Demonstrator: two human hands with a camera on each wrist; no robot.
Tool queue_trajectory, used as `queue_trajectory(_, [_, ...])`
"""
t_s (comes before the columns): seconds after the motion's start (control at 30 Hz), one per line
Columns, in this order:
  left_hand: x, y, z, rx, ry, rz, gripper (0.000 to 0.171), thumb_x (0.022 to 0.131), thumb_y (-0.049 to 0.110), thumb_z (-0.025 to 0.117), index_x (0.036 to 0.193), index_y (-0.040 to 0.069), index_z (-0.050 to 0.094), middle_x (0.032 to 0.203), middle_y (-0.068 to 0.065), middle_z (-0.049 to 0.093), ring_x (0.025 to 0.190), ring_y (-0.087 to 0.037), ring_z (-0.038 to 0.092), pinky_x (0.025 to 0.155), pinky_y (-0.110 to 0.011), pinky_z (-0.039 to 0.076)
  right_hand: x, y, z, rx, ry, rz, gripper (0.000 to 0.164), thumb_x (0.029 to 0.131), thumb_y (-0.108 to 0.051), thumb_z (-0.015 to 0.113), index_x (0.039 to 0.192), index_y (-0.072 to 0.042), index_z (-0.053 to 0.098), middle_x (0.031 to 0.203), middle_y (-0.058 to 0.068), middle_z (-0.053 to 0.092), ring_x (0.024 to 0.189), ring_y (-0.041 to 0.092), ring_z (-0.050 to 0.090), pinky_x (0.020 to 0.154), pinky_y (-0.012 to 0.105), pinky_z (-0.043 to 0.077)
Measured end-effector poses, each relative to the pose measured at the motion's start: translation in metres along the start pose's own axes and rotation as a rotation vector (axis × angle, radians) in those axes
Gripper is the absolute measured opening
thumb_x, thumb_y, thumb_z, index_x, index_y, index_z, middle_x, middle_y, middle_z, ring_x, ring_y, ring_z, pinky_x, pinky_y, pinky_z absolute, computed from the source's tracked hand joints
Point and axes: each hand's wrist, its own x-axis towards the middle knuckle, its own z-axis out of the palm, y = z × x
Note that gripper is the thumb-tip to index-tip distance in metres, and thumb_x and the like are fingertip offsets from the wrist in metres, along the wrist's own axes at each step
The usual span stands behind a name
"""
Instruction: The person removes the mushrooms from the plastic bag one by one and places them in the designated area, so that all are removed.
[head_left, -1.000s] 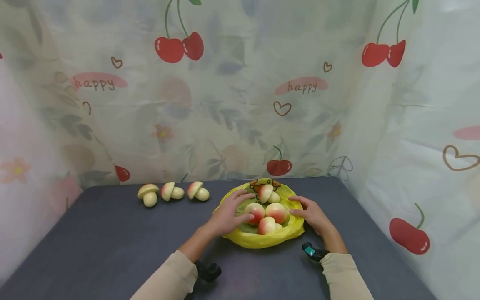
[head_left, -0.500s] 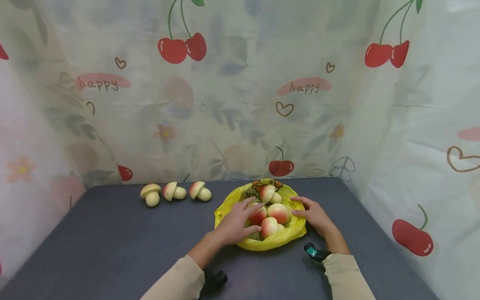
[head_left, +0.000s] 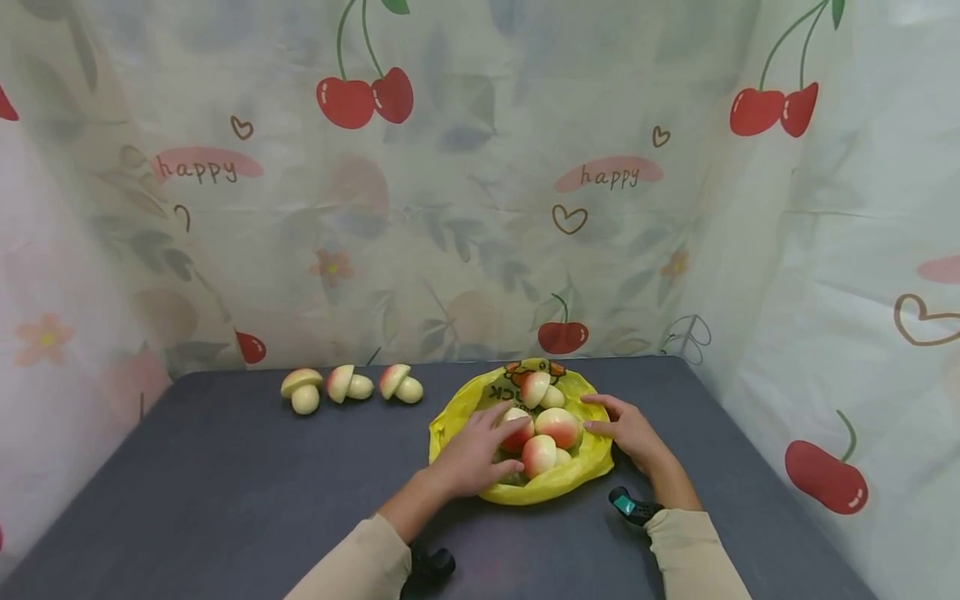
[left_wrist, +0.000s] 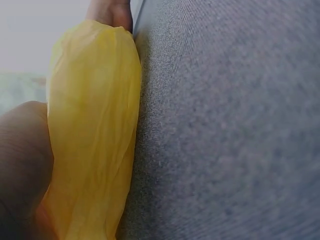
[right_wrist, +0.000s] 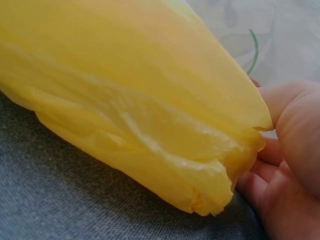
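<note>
In the head view a yellow plastic bag [head_left: 551, 482] lies spread on the table, its mouth facing up. Several smooth cream mushrooms with reddish caps are inside, including one at the back [head_left: 536, 388] and one at the right [head_left: 558, 427]. My left hand [head_left: 472, 450] reaches over the bag's left rim, fingers spread above the left mushroom [head_left: 517, 435], which they partly cover. At the right rim my right hand [head_left: 632, 432] holds the bag's edge. Close up, the right wrist view has the thumb and fingers [right_wrist: 260, 182] at the bag's crumpled edge, fingertips hidden.
Three similar mushrooms stand or lie in a row at the back left of the dark table [head_left: 225, 500]: a left one [head_left: 303, 392], a middle one [head_left: 349, 384] and a right one [head_left: 402, 384]. A printed curtain [head_left: 450, 208] borders the table behind and at the sides.
My left hand has moved slightly right and down, farther over the left mushroom. The right hand stays at the bag's rim. The row of three mushrooms is unchanged.
</note>
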Motion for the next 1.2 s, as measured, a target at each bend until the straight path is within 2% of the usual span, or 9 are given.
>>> queue_trajectory(0.13, [0.002,0.000,0.000,0.004,0.025,-0.002,0.054,0.092,0.042,0.065,0.142,0.028,0.049,0.155,-0.004,0.030,0.137,-0.029,0.033,0.102,-0.047,0.040,0.000,0.000,0.000,-0.002,0.001,0.001,0.054,0.091,-0.022,0.070,0.139,-0.005,0.052,0.148,0.021,0.038,0.130,0.037,0.040,0.100,0.044,0.044])
queue_trajectory(0.27, [0.004,0.001,0.000,0.007,0.063,-0.004,0.039,0.091,0.041,0.068,0.125,0.024,0.059,0.151,-0.007,0.036,0.134,-0.029,0.035,0.099,-0.046,0.043,0.000,0.000,0.000,0.008,0.002,0.003,0.054,0.091,-0.021,0.070,0.139,-0.005,0.051,0.148,0.022,0.038,0.129,0.037,0.040,0.099,0.043,0.044])
queue_trajectory(0.47, [0.005,-0.002,0.002,-0.023,0.123,-0.029,0.020,0.088,0.033,0.073,0.096,0.021,0.059,0.143,-0.009,0.045,0.132,-0.029,0.037,0.094,-0.042,0.046,-0.001,0.000,0.001,0.003,0.000,0.010,0.055,0.091,-0.023,0.070,0.139,-0.005,0.051,0.149,0.022,0.036,0.131,0.037,0.039,0.100,0.044,0.043])
queue_trajectory(0.53, [0.006,-0.004,0.002,-0.041,0.155,-0.038,0.021,0.087,0.029,0.075,0.086,0.021,0.056,0.138,-0.008,0.049,0.130,-0.028,0.039,0.091,-0.040,0.047,-0.001,-0.001,0.001,0.004,0.002,0.010,0.055,0.091,-0.023,0.071,0.139,-0.005,0.052,0.149,0.021,0.036,0.131,0.037,0.039,0.101,0.045,0.042])
queue_trajectory(0.67, [0.010,-0.009,0.001,-0.056,0.236,-0.066,0.035,0.083,0.025,0.079,0.071,0.021,0.046,0.118,-0.003,0.056,0.115,-0.024,0.049,0.082,-0.034,0.048,-0.001,-0.001,0.001,0.003,0.004,0.004,0.055,0.090,-0.023,0.071,0.139,-0.004,0.052,0.148,0.022,0.037,0.130,0.037,0.039,0.100,0.045,0.043])
queue_trajectory(0.77, [0.011,-0.012,0.001,-0.060,0.269,-0.096,0.041,0.080,0.027,0.082,0.068,0.020,0.043,0.104,0.003,0.054,0.103,-0.020,0.052,0.078,-0.030,0.046,-0.001,-0.001,0.000,-0.001,0.006,0.005,0.055,0.090,-0.023,0.071,0.139,-0.004,0.052,0.148,0.022,0.037,0.130,0.037,0.039,0.100,0.045,0.043])
queue_trajectory(0.9, [0.011,-0.014,0.000,-0.077,0.276,-0.105,0.043,0.080,0.027,0.082,0.068,0.018,0.042,0.089,0.005,0.048,0.088,-0.018,0.049,0.073,-0.029,0.042,0.000,0.001,0.001,-0.003,0.003,0.008,0.055,0.091,-0.024,0.071,0.139,-0.005,0.052,0.149,0.023,0.036,0.130,0.037,0.039,0.099,0.044,0.044])
queue_trajectory(1.07, [0.010,-0.017,-0.001,-0.119,0.287,-0.081,0.042,0.079,0.024,0.083,0.071,0.018,0.042,0.080,0.004,0.041,0.077,-0.016,0.043,0.069,-0.030,0.037,0.000,0.000,0.001,0.004,0.004,0.009,0.055,0.090,-0.023,0.071,0.139,-0.005,0.052,0.149,0.022,0.037,0.130,0.037,0.039,0.099,0.044,0.044])
queue_trajectory(1.2, [0.010,-0.021,-0.002,-0.151,0.341,-0.049,0.042,0.077,0.020,0.083,0.071,0.018,0.042,0.078,0.004,0.042,0.074,-0.014,0.044,0.066,-0.029,0.039,-0.001,-0.001,0.001,-0.008,0.000,-0.006,0.055,0.091,-0.024,0.070,0.138,-0.004,0.052,0.148,0.023,0.037,0.128,0.038,0.040,0.097,0.041,0.045])
